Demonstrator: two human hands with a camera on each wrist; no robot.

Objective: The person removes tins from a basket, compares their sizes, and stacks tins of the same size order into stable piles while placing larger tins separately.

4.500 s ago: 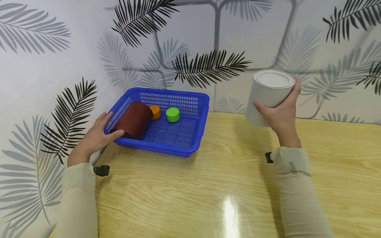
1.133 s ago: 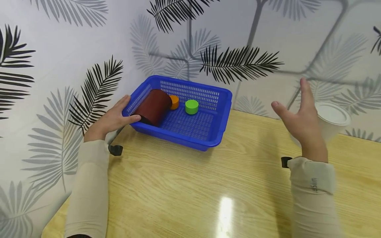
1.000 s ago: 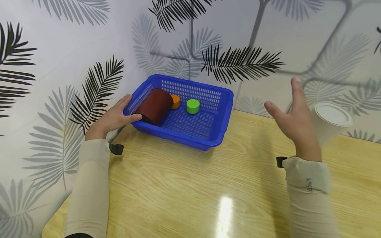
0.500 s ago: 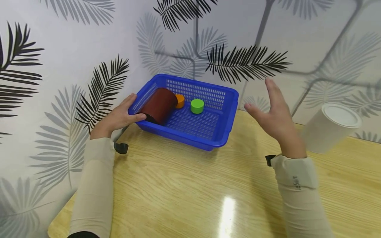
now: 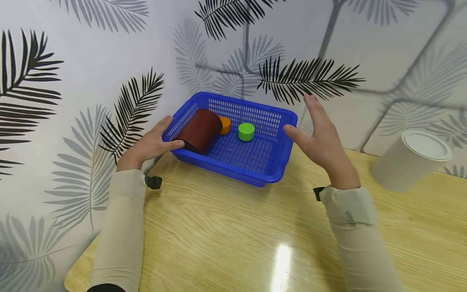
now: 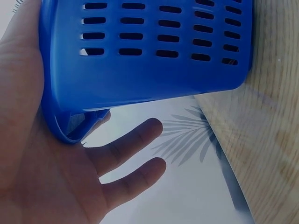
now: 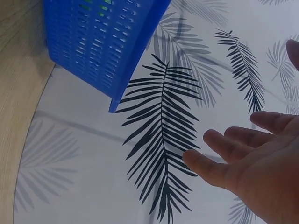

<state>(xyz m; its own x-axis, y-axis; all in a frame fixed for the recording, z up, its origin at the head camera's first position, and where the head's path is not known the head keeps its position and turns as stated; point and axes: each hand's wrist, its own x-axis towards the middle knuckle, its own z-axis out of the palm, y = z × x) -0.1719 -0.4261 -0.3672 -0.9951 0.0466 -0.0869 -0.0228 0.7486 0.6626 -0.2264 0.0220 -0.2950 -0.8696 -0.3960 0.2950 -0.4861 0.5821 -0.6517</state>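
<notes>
Basket (image 5: 226,169) touches spread left hand (image 5: 147,144); right wrist view alone separates it from wide-splayed right hand (image 5: 324,142).

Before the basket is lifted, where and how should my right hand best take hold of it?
I would grip the basket by its right rim, coming from the right: fingers under, thumb over. The rim juts outward, giving an edge to hold. The right hand is on that side, thumb and fingers parted; the left hand touches the opposite end.
</notes>
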